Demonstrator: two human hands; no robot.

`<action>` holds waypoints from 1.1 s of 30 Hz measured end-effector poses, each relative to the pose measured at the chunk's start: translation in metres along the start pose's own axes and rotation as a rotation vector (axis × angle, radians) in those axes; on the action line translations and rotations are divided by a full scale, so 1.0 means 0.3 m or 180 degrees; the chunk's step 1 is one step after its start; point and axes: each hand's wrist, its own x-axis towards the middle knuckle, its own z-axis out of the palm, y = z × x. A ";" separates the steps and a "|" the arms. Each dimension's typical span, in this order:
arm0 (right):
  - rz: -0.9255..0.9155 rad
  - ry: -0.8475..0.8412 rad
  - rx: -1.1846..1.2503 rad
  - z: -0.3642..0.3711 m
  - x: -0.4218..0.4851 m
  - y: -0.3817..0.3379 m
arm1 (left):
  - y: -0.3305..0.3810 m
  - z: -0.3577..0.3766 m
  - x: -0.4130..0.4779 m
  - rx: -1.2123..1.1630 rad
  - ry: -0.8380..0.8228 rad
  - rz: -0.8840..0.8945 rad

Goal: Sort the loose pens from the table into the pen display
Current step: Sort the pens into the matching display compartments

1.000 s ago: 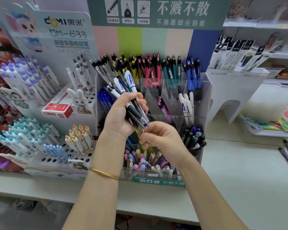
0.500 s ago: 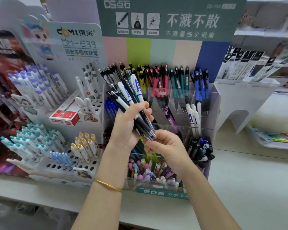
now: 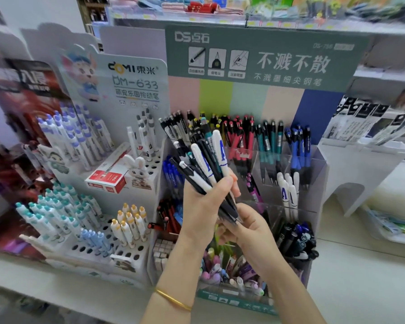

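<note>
My left hand (image 3: 204, 206) grips a bundle of pens (image 3: 205, 160), black ones and white ones with a blue letter, fanned upward in front of the display. Just below it, my right hand (image 3: 248, 232) pinches the lower tips of the bundle. Behind both hands stands the clear acrylic pen display (image 3: 313, 164), its upper row filled with black, yellow, red, teal and blue pens. Its middle tier holds white pens (image 3: 289, 190) and a purple pen (image 3: 253, 188). The lower bins carry dark pens (image 3: 297, 239) and pastel pens (image 3: 222, 270).
A white peg stand (image 3: 131, 251) with several capped pens and a red box (image 3: 105, 181) sits to the left. A white riser (image 3: 355, 174) with packaged items stands to the right. A pale countertop (image 3: 360, 284) runs along the front and right.
The view has tilted up, so the display sits lower in frame. Both hands keep the same hold on the bundle, which stays in front of the display's left side.
</note>
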 end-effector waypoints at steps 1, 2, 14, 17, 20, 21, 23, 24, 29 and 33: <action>-0.0046 0.0014 0.0005 0.005 -0.001 -0.009 | 0.002 0.003 0.001 -0.0144 0.0142 -0.0006; -0.0099 0.0028 -0.0033 0.006 -0.003 -0.019 | 0.005 0.006 0.003 -0.0327 0.0310 -0.0018; -0.0373 0.0211 -0.1019 0.015 -0.020 -0.152 | 0.071 -0.041 0.058 -0.1948 0.1646 -0.0040; -0.0441 0.0413 -0.0970 0.032 -0.027 -0.155 | 0.085 -0.058 0.060 -0.2079 0.1900 -0.0032; -0.0318 0.0643 -0.0230 0.081 -0.027 -0.141 | 0.098 -0.055 0.060 -0.2222 0.1930 -0.0076; -0.0184 0.0651 0.0362 0.106 -0.025 -0.139 | 0.097 -0.052 0.059 -0.2252 0.1941 -0.0082; 0.0013 0.0614 0.1455 0.154 -0.015 -0.119 | 0.094 -0.044 0.060 -0.2280 0.1923 -0.0069; 0.0039 0.0635 0.1763 0.175 -0.009 -0.109 | 0.091 -0.041 0.061 -0.2280 0.1900 -0.0065; -0.0057 0.1148 0.1941 0.190 0.001 -0.104 | 0.092 -0.046 0.063 -0.2194 0.2011 -0.0031; -0.0137 0.1683 0.1809 0.091 -0.004 -0.133 | 0.144 -0.108 0.081 -0.2376 0.2061 0.0155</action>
